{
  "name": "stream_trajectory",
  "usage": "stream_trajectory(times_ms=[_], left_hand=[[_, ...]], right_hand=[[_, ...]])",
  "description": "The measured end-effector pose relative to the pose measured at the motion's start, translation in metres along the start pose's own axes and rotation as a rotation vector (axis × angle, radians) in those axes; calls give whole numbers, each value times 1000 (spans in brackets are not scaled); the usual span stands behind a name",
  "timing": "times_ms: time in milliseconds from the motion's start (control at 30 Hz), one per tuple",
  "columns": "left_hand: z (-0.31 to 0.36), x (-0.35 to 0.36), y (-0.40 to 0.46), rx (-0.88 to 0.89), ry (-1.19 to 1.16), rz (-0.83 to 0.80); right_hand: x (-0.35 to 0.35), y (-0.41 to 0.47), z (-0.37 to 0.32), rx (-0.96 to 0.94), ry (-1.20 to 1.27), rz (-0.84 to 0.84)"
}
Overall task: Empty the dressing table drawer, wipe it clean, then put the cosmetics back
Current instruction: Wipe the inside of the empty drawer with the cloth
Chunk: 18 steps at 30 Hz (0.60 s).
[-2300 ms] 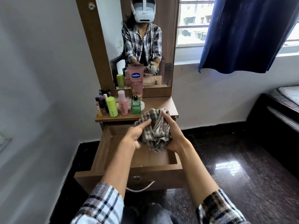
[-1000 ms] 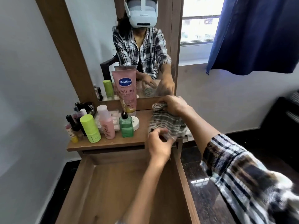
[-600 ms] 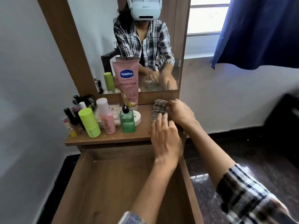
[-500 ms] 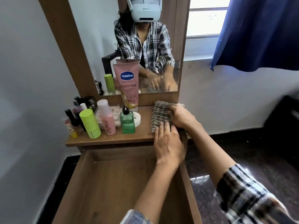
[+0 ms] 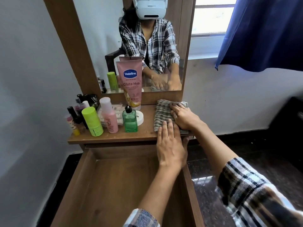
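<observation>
At two o'clock on the worktop (image 5: 114, 138), the cloth (image 5: 161, 114), bunched over the drawer (image 5: 118, 185) seconds ago, now lies folded under the flat, open left hand (image 5: 170, 146) and right hand (image 5: 184, 117). Wiping looks finished; the cosmetics (image 5: 105, 117) at ten o'clock go back next.

"Vaseline", "Gluta-Hya" and "10X" on the upright pink tube (image 5: 130, 82) before the mirror (image 5: 131, 43).
</observation>
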<state>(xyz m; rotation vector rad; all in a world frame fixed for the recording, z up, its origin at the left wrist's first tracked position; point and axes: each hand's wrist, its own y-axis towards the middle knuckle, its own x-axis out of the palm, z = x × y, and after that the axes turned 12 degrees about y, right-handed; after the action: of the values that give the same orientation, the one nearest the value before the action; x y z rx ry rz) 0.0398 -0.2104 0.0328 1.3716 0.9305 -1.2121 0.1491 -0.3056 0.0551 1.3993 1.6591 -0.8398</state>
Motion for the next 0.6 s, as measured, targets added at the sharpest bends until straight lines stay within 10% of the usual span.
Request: stream_trajectory(times_ms=[600], left_hand=[[-72,-69,-59,135,-257,32]], right_hand=[[-16,-105,-70,66,254,55]])
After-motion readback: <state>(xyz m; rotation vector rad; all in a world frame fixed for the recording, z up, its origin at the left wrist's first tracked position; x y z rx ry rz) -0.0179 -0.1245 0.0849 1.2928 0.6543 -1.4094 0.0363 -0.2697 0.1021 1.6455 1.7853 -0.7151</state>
